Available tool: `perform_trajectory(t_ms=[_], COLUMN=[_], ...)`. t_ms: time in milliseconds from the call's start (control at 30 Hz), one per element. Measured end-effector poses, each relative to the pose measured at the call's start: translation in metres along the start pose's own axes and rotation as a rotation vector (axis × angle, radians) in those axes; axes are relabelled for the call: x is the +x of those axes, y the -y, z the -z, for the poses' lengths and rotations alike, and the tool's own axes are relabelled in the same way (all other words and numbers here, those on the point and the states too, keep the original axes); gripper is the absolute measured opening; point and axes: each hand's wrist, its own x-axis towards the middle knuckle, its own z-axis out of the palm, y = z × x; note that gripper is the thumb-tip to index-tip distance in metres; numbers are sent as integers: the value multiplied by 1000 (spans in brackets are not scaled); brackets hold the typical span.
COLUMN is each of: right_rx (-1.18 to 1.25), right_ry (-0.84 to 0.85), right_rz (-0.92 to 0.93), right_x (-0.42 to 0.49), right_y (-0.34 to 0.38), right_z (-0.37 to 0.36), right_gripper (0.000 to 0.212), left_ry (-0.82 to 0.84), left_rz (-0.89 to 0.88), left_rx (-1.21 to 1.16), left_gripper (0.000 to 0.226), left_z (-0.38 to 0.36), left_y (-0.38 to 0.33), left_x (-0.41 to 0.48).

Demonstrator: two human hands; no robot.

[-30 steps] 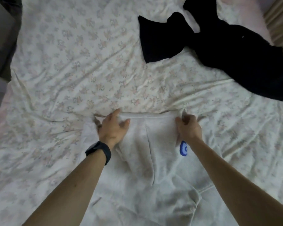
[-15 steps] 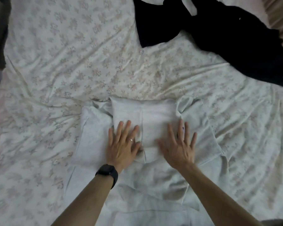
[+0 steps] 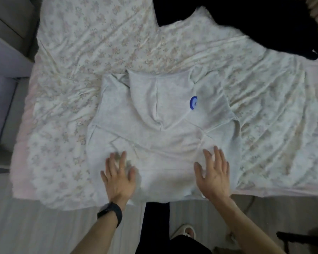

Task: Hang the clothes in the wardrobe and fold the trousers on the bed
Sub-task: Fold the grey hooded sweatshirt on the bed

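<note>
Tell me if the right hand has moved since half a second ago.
Yes. The right hand slid back toward the person, away from the blue logo it was beside.

Bare forearms (image 3: 103, 233), blk watch (image 3: 110, 213) on L wrist, ring (image 3: 122, 168) on L hand (image 3: 118, 178), dark trousers (image 3: 156, 217), pale slipper (image 3: 186, 233)

Single head cam, wide-angle, looks steeply down over bed (image 3: 84, 52) edge, close range.

garment (image 3: 163, 140) lies on the bed (image 3: 72, 52), at ctr, near the front edge. left hand (image 3: 118, 177) rests on its near-left part, right hand (image 3: 214, 176) on near-right. other clothes (image 3: 246, 19) lie at far right, well apart.
</note>
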Motion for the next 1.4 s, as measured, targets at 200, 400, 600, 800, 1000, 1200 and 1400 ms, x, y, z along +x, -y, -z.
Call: perform_trajectory(t_ms=[200, 400, 600, 800, 1000, 1200, 1400], right_rx=[340, 575, 686, 614, 626, 530, 530], right_ry=[185, 320, 294, 262, 221, 210, 40], right_rz=[-474, -658, -759, -815, -845, -768, -686], right_x=[-64, -72, -62, -83, -118, -157, -194], right_y=[-85, -110, -124, -121, -105, -77, -56], right_z=[-2, -5, -35, -51, -21, 30, 99], right_gripper=[81, 81, 71, 29, 26, 24, 30], left_ry=[39, 47, 143, 313, 384, 389, 275], left_rz=[405, 607, 626, 578, 565, 514, 439], left_rx=[-464, -514, -582, -500, -682, -780, -702], left_gripper=[86, 94, 92, 64, 57, 34, 35], left_z=[5, 3, -8, -21, -10, 35, 88], left_y=[41, 73, 95, 129, 142, 122, 122], left_x=[-43, -32, -26, -38, -82, -119, -152])
